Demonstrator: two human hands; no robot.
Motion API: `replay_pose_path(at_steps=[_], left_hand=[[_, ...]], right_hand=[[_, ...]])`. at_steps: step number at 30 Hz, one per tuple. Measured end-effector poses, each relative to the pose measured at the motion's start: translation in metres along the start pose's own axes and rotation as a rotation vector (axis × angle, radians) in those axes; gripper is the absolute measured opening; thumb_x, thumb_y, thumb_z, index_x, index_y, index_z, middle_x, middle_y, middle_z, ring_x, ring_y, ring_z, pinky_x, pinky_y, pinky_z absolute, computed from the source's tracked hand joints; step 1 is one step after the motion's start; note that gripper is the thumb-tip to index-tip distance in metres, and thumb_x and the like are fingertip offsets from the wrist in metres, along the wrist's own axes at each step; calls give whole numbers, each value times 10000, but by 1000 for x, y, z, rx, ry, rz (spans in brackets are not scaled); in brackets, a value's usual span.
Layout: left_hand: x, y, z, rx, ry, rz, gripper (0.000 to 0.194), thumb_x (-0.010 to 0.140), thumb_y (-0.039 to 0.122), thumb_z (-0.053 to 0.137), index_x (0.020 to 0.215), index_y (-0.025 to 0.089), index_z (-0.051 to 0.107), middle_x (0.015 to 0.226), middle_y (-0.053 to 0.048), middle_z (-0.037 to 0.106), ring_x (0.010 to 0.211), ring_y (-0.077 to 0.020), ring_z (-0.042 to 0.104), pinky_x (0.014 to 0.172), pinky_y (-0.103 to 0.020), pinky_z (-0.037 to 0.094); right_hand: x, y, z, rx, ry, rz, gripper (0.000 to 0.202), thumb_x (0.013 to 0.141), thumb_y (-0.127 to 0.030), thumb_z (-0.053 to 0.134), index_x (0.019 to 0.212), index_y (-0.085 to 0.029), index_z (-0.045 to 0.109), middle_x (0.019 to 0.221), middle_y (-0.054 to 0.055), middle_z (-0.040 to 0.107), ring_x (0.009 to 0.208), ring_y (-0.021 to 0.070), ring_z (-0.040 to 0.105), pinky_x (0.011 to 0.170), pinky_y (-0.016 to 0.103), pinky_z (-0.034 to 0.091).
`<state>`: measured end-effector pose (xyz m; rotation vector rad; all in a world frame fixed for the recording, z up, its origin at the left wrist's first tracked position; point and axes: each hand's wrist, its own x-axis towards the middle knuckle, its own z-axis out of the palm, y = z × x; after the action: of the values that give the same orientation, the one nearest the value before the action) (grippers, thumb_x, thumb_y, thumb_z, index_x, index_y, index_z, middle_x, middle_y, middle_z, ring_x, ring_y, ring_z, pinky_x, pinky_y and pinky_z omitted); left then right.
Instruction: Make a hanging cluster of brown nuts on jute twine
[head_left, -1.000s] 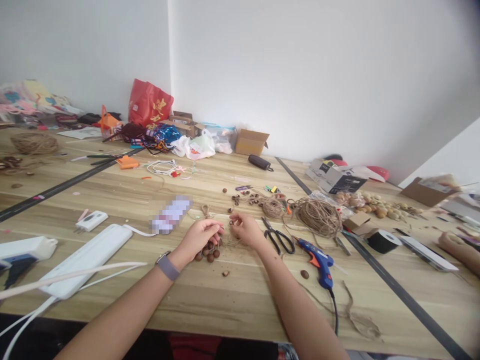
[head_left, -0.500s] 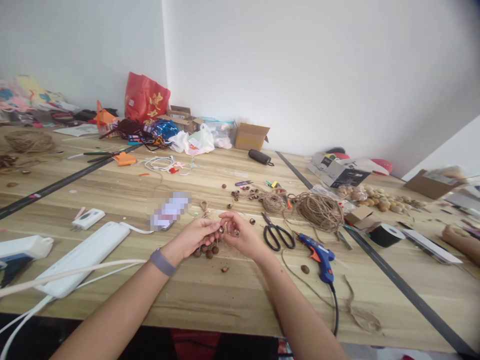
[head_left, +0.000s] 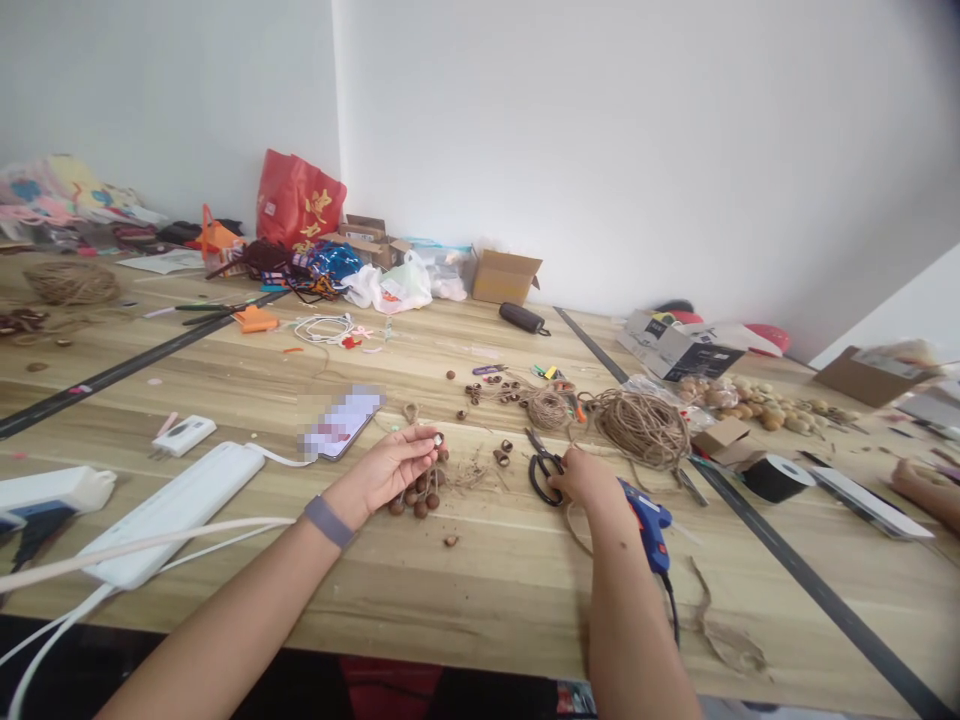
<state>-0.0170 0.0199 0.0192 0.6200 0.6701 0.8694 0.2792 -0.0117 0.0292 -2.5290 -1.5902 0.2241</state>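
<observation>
Between the thumb and fingers of my left hand [head_left: 401,465] is a small brown nutshell [head_left: 438,440] with something pale inside. Just below that hand, a bunch of round brown nuts [head_left: 420,500] on twine lies on the wooden table [head_left: 480,610]. My right hand [head_left: 581,475] has its fingers closed at the handles of the black scissors [head_left: 541,482], which lie with their blades pointing away. Right beside it is the blue glue gun [head_left: 654,530], partly hidden by my right wrist. Two empty-looking shells [head_left: 502,456] sit between my hands.
A phone [head_left: 343,425] and a white power strip [head_left: 172,510] lie at left. Behind my right hand are a twine coil [head_left: 641,428], loose shells and a smaller twine ball [head_left: 547,408]. A black roll [head_left: 776,477] and another person's hand [head_left: 926,490] are at right.
My right hand has left my left hand and moved right to the scissors. My left hand still holds the shell, and the nut bunch below is less covered.
</observation>
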Motion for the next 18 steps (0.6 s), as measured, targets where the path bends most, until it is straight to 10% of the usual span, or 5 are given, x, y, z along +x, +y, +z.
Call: replay_pose_path(at_steps=[10, 18], left_hand=[[2, -1, -2, 3, -6, 75, 200, 785, -53, 670, 885, 116, 711, 805, -28, 710, 673, -55, 681, 686, -116, 556], [3, 0, 0, -134, 36, 51, 203, 869, -45, 554, 850, 94, 700, 814, -50, 723, 685, -63, 693, 710, -123, 576]], right_hand=[[-3, -9, 14, 248, -4, -27, 389, 741, -240, 632, 1114, -137, 594, 871, 82, 697, 765, 202, 652, 628, 272, 445], [-17, -19, 6, 1017, -214, -236, 563, 737, -511, 668, 1198, -198, 589, 670, -41, 563, 567, 133, 500, 577, 269, 420]])
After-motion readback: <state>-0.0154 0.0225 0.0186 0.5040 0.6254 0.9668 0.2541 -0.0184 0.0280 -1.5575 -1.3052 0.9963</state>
